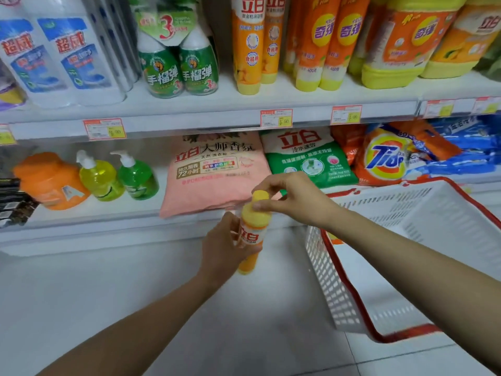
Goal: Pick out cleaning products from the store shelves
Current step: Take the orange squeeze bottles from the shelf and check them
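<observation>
An orange and yellow dish-soap bottle (pixel 252 232) with a red and white label is held upright in front of the lower shelf. My left hand (pixel 225 245) grips its body from the left. My right hand (pixel 290 196) pinches its yellow cap from above. A white shopping basket (pixel 423 213) with a red rim hangs from my right forearm, to the right of the bottle. Matching orange bottles (pixel 249 44) stand on the upper shelf.
The upper shelf holds white-blue bottles (pixel 67 55), green twin bottles (pixel 179 66) and orange jugs (pixel 401 44). Below lie a pink powder bag (pixel 214 169), a green bag (pixel 309 156), a Tide bag (pixel 385 158), two pump bottles (pixel 116 177) and an orange tub (pixel 48 180). White floor tiles lie underfoot.
</observation>
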Available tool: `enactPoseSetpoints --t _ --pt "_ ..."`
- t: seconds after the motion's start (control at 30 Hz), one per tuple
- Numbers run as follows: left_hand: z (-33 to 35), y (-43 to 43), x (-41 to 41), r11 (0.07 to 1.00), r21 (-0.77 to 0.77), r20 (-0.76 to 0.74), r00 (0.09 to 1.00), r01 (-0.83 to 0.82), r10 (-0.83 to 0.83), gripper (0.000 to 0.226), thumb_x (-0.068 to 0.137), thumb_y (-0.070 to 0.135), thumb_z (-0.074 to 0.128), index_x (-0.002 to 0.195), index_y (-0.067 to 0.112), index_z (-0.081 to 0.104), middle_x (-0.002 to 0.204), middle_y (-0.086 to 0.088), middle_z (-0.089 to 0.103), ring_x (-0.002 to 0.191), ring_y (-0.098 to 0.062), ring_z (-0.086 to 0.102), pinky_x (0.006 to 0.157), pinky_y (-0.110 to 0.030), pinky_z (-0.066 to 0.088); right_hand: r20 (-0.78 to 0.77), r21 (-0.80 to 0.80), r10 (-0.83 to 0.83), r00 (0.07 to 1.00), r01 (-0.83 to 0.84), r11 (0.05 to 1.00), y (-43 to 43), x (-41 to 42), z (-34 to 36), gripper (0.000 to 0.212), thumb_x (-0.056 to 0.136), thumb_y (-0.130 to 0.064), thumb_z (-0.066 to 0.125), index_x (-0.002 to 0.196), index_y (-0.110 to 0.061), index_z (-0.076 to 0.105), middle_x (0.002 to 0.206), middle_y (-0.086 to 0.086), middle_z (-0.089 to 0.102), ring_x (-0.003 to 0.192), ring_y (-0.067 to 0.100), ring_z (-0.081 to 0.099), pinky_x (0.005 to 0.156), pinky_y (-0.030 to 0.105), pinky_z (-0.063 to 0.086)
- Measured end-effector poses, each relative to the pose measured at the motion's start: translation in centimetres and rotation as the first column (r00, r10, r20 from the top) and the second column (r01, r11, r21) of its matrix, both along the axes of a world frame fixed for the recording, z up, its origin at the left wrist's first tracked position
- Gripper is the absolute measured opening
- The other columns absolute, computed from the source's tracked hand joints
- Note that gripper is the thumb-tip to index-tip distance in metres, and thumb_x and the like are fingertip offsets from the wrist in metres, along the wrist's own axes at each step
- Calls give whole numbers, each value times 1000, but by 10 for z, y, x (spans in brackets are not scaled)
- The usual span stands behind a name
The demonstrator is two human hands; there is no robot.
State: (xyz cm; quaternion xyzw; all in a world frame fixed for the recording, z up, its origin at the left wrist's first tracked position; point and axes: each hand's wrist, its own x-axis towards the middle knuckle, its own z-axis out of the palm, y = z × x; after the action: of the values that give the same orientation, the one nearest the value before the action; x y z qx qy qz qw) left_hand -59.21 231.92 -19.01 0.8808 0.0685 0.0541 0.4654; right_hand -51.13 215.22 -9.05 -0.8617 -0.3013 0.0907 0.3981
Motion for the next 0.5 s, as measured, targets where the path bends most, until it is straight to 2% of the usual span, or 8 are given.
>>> enactPoseSetpoints --t 0.07,0.17,0.23,0.3,0.37,0.43,0.5 --pt "-20 0 -1 996 -32 -102 991 89 -91 42 66 31 88 91 23 55 89 11 67 81 -3 65 71 -22 53 -1 -37 12 1000 -12 999 -8 -6 -23 27 80 -29 80 96 -8 73 87 12 71 82 24 66 76 44 54" --pt "-46 3 -7 979 -67 -223 954 190 -200 33 74 27 83 101 17 68 103 0 69 93 -14 67 83 -33 54 -21 -93 44 999 -46 995 -21 -21 -61 26 82 -24 79 100 -6 73 93 13 72 84 21 66 77 41 54" --pt "-63 2 -15 964 -62 -249 932 257 -264 22 81 22 78 101 14 71 99 -2 72 84 -15 68 78 -31 53 -33 -145 99 995 -103 984 -29 -32 -84 28 82 -23 79 104 -6 73 100 8 73 87 19 66 79 37 54" --pt "-79 -4 -24 954 -17 -270 917 301 -294 17 84 20 75 99 12 72 92 -1 74 75 -12 66 73 -22 49 -60 -186 158 986 -167 968 -35 -40 -102 29 83 -22 78 108 -7 73 105 7 72 91 19 67 81 36 53" --pt "-92 -12 -30 945 37 -297 907 324 -299 20 83 25 75 98 12 72 92 2 74 78 -13 68 74 -21 49 -96 -203 184 978 -200 958 -43 -46 -114 30 84 -21 78 110 -7 73 109 6 72 94 19 68 83 36 52" --pt "-100 -18 -35 930 55 -327 886 365 -328 25 83 31 76 101 15 71 96 6 74 85 -14 69 80 -28 52 -147 -209 190 971 -218 953 -49 -52 -121 31 83 -19 78 111 -7 73 110 5 71 96 19 67 84 36 52" --pt "-102 -22 -41 906 91 -352 865 413 -359 37 79 46 73 107 22 67 98 13 71 86 -10 68 80 -29 51 -190 -201 195 962 -233 951 -53 -58 -124 30 82 -18 79 109 -8 74 108 4 71 95 18 67 84 35 52"
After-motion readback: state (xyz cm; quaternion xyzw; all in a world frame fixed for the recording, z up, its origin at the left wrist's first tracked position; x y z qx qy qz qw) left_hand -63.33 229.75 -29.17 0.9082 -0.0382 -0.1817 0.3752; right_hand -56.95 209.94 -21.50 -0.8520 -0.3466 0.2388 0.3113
